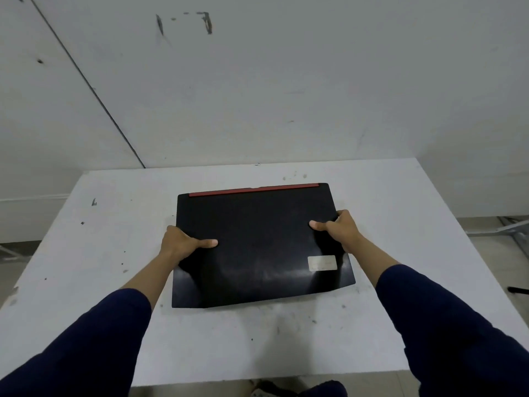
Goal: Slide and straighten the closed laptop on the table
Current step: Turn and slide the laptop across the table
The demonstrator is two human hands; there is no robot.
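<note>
A closed black laptop [259, 245] with a red strip along its far edge and a pale sticker near its front right corner lies on the white table [286, 345]. It sits slightly turned, its right side farther from me than its left. My left hand [183, 244] grips the laptop's left edge, thumb resting on the lid and fingers hidden under the side. My right hand [339, 229] grips the right edge the same way, thumb on top. Both arms wear dark blue sleeves.
The table is scuffed with small dark marks and stands against a white wall [286, 81]. A metal frame [512, 227] lies on the floor to the right. A dark object [518, 290] pokes in at the right edge. My foot [266, 389] shows below the table's front edge.
</note>
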